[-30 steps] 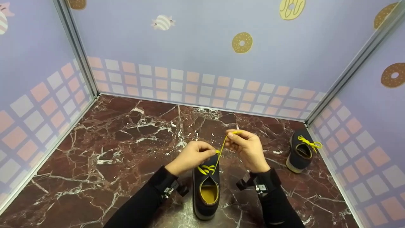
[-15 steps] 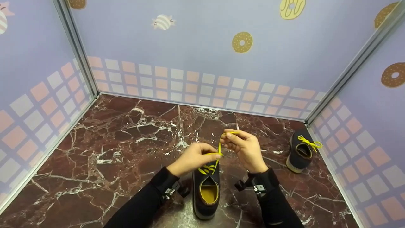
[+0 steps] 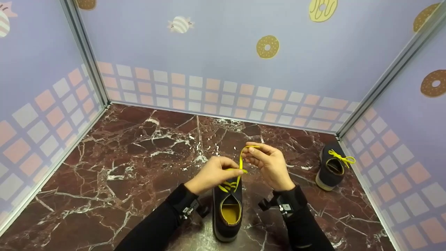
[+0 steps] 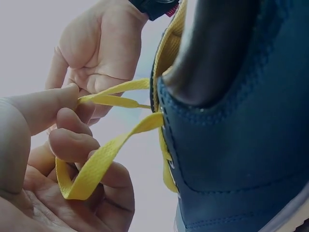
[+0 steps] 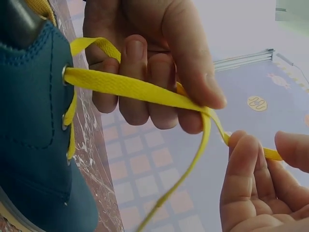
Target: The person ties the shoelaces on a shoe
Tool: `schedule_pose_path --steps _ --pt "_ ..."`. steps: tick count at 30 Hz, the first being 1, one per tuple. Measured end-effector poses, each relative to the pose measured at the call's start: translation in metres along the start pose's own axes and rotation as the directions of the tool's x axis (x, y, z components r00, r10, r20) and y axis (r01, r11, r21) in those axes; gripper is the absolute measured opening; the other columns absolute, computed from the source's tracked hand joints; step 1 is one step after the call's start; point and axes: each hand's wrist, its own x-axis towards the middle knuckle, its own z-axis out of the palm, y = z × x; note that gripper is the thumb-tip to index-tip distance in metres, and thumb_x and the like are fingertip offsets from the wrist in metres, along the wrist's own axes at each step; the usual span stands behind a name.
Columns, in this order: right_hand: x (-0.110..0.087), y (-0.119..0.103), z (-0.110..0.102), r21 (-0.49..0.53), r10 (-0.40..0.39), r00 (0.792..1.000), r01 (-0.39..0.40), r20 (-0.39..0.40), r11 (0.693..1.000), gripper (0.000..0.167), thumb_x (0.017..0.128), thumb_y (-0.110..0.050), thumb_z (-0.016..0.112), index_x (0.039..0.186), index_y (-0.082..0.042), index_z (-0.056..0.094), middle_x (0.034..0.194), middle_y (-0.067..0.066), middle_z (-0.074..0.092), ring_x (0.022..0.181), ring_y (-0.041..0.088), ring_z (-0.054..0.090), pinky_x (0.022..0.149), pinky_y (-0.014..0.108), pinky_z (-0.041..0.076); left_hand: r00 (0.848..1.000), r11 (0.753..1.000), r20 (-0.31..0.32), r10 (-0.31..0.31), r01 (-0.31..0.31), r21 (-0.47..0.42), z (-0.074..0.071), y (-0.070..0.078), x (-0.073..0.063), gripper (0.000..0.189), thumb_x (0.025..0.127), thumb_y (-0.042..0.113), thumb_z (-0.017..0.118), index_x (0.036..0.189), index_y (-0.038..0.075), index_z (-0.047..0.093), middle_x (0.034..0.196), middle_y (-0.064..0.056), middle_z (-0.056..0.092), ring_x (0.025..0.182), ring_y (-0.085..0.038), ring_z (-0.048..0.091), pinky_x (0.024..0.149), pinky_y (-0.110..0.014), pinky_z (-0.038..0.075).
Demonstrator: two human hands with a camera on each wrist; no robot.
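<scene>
A dark lace-up shoe [image 3: 224, 232] stands on the floor between the two hands, its heel toward me. Over its front, my left hand [image 3: 212, 175] pinches the yellow shoelace between thumb and forefinger. Part of the shoelace [image 4: 94, 169] loops round the curled fingers in the left wrist view. Above and to the right, my right hand [image 3: 271, 166] pinches a stretch of lace between thumb and fingers. In the right wrist view, two strands of shoelace [image 5: 128, 89] meet at the left hand's fingertips, and a loose end hangs below. The left hand covers part of the toe.
A second dark shoe [image 3: 329, 174], its yellow lace tied in a bow, stands at the right near the side wall. Brown marbled floor [image 3: 139, 181] surrounds the shoes. Purple patterned panels [image 3: 223, 52] close off the back and both sides.
The right hand has shifted slightly left, toward the left hand. The strand between them has gone from taut and slanted to a slack curve passing over the left fingertips.
</scene>
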Motion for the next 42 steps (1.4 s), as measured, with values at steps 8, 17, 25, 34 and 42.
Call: schedule_pose_path --steps 8,17,25,34,42 --pt "-0.001 -0.002 -0.001 0.022 -0.008 1.0 0.008 0.025 1.0 0.025 0.106 0.002 0.068 0.13 0.009 0.074 0.113 0.021 0.079 0.098 0.026 0.08 0.086 0.033 0.067 1.0 1.0 0.0 -0.002 0.002 -0.006 -0.001 0.001 0.001 0.017 0.101 0.022 0.083 0.098 0.005 0.086 0.084 0.007 0.072 0.073 -0.007 0.059 0.067 -0.022 0.049" --pt "-0.001 -0.004 -0.002 0.042 -0.015 1.0 0.014 0.017 0.999 0.039 0.107 0.002 0.067 0.144 0.012 0.06 0.119 0.018 0.078 0.103 0.027 0.08 0.084 0.034 0.067 1.0 1.0 -0.003 -0.01 0.01 -0.023 0.0 0.0 0.001 0.015 0.101 0.02 0.083 0.099 0.005 0.085 0.085 0.007 0.072 0.074 -0.008 0.058 0.068 -0.022 0.05" --pt "0.001 -0.005 -0.013 -0.333 -0.057 0.998 0.067 0.04 0.941 0.01 0.107 -0.007 0.073 0.105 0.003 0.076 0.094 0.014 0.076 0.08 0.022 0.072 0.069 0.028 0.061 0.999 0.997 -0.016 -0.04 0.039 -0.062 -0.001 0.0 -0.002 0.012 0.102 0.017 0.081 0.102 0.006 0.085 0.085 0.005 0.069 0.071 -0.009 0.054 0.065 -0.023 0.048" --pt "0.0 -0.014 -0.034 -0.72 0.106 0.939 0.176 0.328 0.671 0.015 0.109 -0.024 0.075 0.108 -0.012 0.084 0.102 0.016 0.078 0.075 0.014 0.06 0.067 0.024 0.048 0.998 0.989 -0.003 -0.064 0.063 -0.137 -0.003 -0.001 -0.003 0.019 0.103 0.016 0.079 0.105 -0.003 0.083 0.076 0.005 0.062 0.065 -0.01 0.05 0.06 -0.022 0.044" --pt "-0.001 -0.013 -0.035 -0.724 0.184 0.895 0.192 0.406 0.662 0.01 0.107 -0.02 0.077 0.11 -0.012 0.083 0.097 0.015 0.076 0.074 0.016 0.062 0.066 0.023 0.051 0.998 0.989 -0.005 -0.07 0.068 -0.133 -0.004 -0.001 -0.002 0.015 0.104 0.018 0.078 0.102 0.004 0.084 0.075 0.006 0.063 0.062 -0.009 0.051 0.058 -0.021 0.045"
